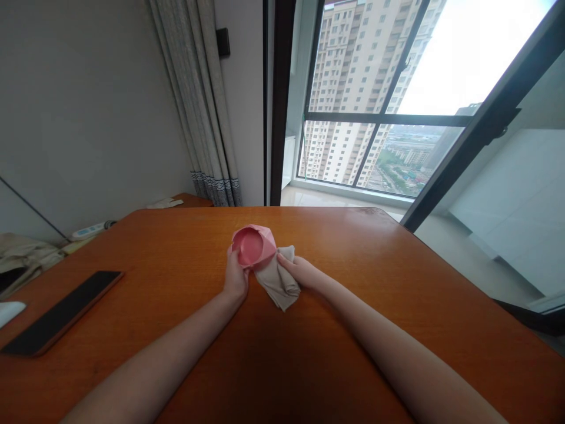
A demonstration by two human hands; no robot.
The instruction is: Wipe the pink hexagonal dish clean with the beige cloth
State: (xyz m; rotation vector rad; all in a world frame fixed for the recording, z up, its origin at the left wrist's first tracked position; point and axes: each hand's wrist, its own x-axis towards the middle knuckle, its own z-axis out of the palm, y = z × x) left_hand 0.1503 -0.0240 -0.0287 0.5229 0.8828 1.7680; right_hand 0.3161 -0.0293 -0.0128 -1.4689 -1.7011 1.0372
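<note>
A pink faceted bowl [251,246], tilted with its round opening toward me, is held above the wooden table [344,247]. My left hand [236,275] grips its lower left side, thumb at the rim. A light grey-beige cloth [279,284] hangs from the bowl's right side. My right hand [298,270] pinches this cloth and presses it near the bowl's outer wall; some of its fingers are hidden behind the fabric.
On the table's left lies a flat black panel with a brown edge [66,312], beside a white object [11,312] cut off by the frame. Past the left edge are a white remote-like device [90,229] and crumpled fabric [26,256]. Behind the table stand a curtain [198,106] and a window.
</note>
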